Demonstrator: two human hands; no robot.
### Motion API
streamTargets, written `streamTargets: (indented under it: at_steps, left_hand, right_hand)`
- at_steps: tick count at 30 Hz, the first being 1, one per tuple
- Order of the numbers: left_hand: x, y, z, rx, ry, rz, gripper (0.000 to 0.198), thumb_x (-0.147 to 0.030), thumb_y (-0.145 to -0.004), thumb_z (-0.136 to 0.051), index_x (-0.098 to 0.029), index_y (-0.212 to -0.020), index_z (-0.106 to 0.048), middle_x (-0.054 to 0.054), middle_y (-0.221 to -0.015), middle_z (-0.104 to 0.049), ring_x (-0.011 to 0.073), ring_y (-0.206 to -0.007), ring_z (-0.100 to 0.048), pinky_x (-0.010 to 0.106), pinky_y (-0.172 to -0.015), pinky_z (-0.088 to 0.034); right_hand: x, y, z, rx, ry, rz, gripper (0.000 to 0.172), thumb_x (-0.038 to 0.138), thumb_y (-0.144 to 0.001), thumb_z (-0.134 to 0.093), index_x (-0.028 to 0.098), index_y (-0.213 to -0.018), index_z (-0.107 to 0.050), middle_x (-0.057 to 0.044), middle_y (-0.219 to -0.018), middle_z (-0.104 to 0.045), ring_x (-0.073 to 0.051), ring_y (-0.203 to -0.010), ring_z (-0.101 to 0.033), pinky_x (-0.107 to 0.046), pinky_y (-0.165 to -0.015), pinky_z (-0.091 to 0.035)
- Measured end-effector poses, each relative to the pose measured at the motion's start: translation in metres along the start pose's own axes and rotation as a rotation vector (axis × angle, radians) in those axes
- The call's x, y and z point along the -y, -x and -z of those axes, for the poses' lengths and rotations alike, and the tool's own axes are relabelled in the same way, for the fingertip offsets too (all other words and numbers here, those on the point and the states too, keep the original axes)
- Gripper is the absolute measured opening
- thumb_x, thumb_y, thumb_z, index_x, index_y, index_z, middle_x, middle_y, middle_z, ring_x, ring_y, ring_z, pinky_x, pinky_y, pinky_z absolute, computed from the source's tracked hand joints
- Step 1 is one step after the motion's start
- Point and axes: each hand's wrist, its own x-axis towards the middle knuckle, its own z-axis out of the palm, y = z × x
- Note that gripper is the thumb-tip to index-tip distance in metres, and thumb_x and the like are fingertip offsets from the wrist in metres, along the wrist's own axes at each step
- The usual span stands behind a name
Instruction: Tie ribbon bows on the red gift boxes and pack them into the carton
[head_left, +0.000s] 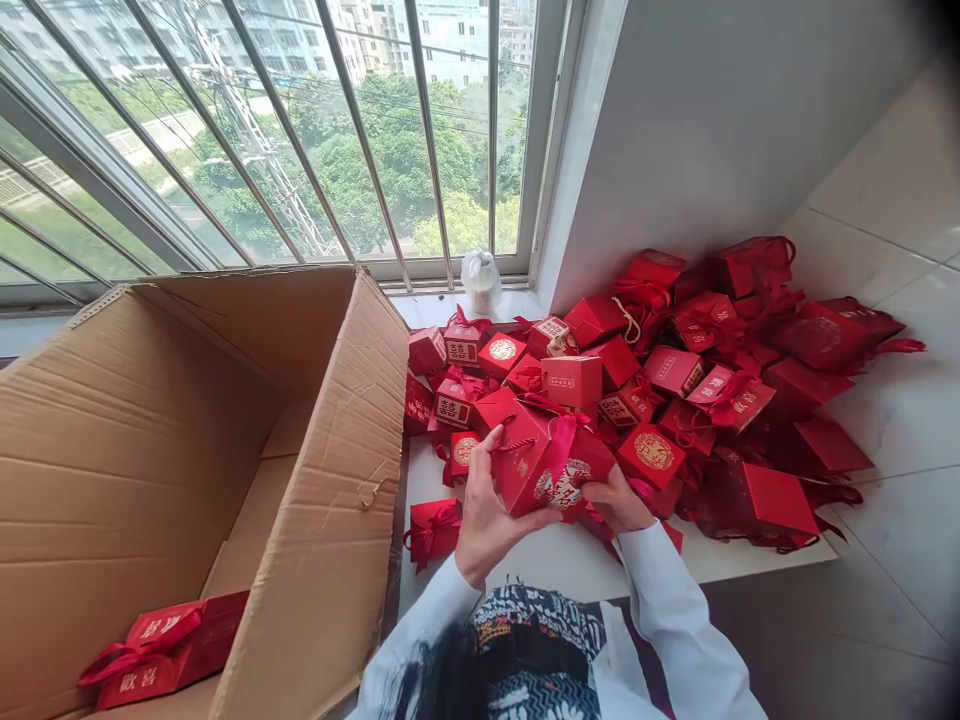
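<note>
Both my hands hold one red gift box [544,455] with a gold emblem, a ribbon and a cord handle, just above the white table [570,560]. My left hand [486,505] wraps around its left side, fingers closed on it. My right hand [616,500] grips its lower right corner. Behind it a pile of several similar red boxes [660,370] and red bags spreads across the table toward the wall.
A large open cardboard carton [225,470] stands at my left, with red boxes [161,650] lying in its bottom. A small red box [433,530] sits by the carton's flap. A white wrapped jar [481,283] rests on the window sill. Tiled floor lies at right.
</note>
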Motion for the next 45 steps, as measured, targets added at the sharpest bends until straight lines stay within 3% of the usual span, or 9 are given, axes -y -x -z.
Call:
streamTargets:
  at_steps: [4, 12, 18, 22, 25, 33, 36, 40, 45]
  left_hand:
    - [-0.021, 0.005, 0.011, 0.057, -0.073, -0.04, 0.088, -0.047, -0.06, -0.08, -0.025, -0.134, -0.037, 0.011, -0.135, -0.043, 0.0284, -0.122, -0.046, 0.04, -0.098, -0.043]
    - [-0.051, 0.024, 0.041, 0.015, -0.418, -0.118, 0.055, -0.045, -0.068, -0.075, -0.028, -0.117, -0.057, 0.009, -0.13, -0.051, 0.0327, -0.129, -0.039, 0.055, -0.104, -0.038]
    - [-0.098, 0.058, 0.1, 0.238, -0.601, -0.191, 0.041, -0.038, -0.082, -0.061, -0.039, -0.123, -0.056, 0.003, -0.13, -0.057, 0.0288, -0.124, -0.049, 0.047, -0.095, -0.051]
    - [-0.128, 0.077, 0.149, 0.105, -0.78, -0.186, 0.061, -0.035, -0.08, -0.063, -0.039, -0.136, -0.039, 0.003, -0.135, -0.051, 0.026, -0.116, -0.057, 0.035, -0.089, -0.056]
    - [-0.146, 0.076, 0.175, 0.082, -0.867, -0.174, 0.081, -0.04, -0.074, -0.069, -0.036, -0.143, -0.027, 0.006, -0.142, -0.043, 0.029, -0.119, -0.054, 0.038, -0.091, -0.054]
    - [-0.197, 0.027, 0.197, 0.258, -0.845, -0.163, 0.093, -0.041, -0.053, -0.081, -0.031, -0.136, -0.041, 0.008, -0.137, -0.042, 0.0373, -0.128, -0.04, 0.049, -0.095, -0.048]
    - [-0.191, 0.02, 0.212, 0.129, -0.831, -0.225, 0.088, -0.037, -0.055, -0.08, -0.031, -0.134, -0.041, 0.008, -0.128, -0.048, 0.0357, -0.127, -0.041, 0.047, -0.096, -0.045]
    - [-0.169, 0.025, 0.238, 0.012, -0.846, -0.27, 0.088, -0.035, -0.059, -0.078, -0.029, -0.136, -0.036, 0.01, -0.123, -0.049, 0.034, -0.12, -0.046, 0.044, -0.095, -0.043]
    - [-0.161, 0.031, 0.277, 0.199, -0.82, -0.224, 0.084, -0.038, -0.061, -0.077, -0.025, -0.135, -0.04, 0.01, -0.112, -0.053, 0.0298, -0.105, -0.055, 0.039, -0.09, -0.044]
  right_hand:
    - [-0.001, 0.004, 0.01, -0.01, -0.008, -0.005, 0.079, 0.051, -0.054, -0.076, 0.029, -0.126, -0.051, -0.004, -0.1, -0.071, -0.027, -0.088, -0.067, -0.043, -0.075, -0.056]
    - [0.006, 0.005, 0.009, -0.084, 0.009, 0.013, 0.064, 0.046, -0.057, -0.072, 0.027, -0.115, -0.057, -0.005, -0.096, -0.072, -0.028, -0.085, -0.068, -0.042, -0.073, -0.056]
    - [0.018, -0.003, 0.002, 0.041, -0.005, 0.031, 0.041, 0.048, -0.063, -0.071, 0.029, -0.099, -0.063, -0.004, -0.088, -0.071, -0.029, -0.085, -0.069, -0.04, -0.071, -0.056]
    - [0.04, -0.008, -0.032, 0.138, 0.161, 0.17, 0.071, 0.038, -0.053, -0.082, 0.027, -0.118, -0.054, -0.004, -0.104, -0.068, -0.028, -0.101, -0.063, -0.039, -0.082, -0.054]
    - [0.055, -0.008, -0.064, 0.242, 0.324, 0.264, 0.076, 0.035, -0.047, -0.086, 0.021, -0.115, -0.054, -0.005, -0.1, -0.067, -0.026, -0.093, -0.064, -0.035, -0.078, -0.055]
    - [0.075, -0.015, -0.15, 0.452, 0.388, 0.379, 0.077, 0.037, -0.055, -0.083, 0.025, -0.123, -0.049, -0.007, -0.117, -0.061, -0.028, -0.098, -0.064, -0.039, -0.079, -0.056]
    - [0.077, -0.019, -0.18, 0.473, 0.426, 0.407, 0.079, 0.033, -0.056, -0.084, 0.026, -0.125, -0.046, -0.007, -0.115, -0.061, -0.027, -0.094, -0.065, -0.037, -0.075, -0.057]
    - [0.07, -0.026, -0.217, 0.432, 0.543, 0.513, 0.086, 0.032, -0.054, -0.084, 0.023, -0.13, -0.043, -0.009, -0.12, -0.058, -0.03, -0.107, -0.058, -0.043, -0.09, -0.052]
    - [0.055, -0.037, -0.261, 0.546, 0.593, 0.512, 0.102, 0.038, -0.058, -0.083, 0.025, -0.142, -0.026, -0.009, -0.138, -0.044, -0.032, -0.123, -0.047, -0.049, -0.102, -0.042]
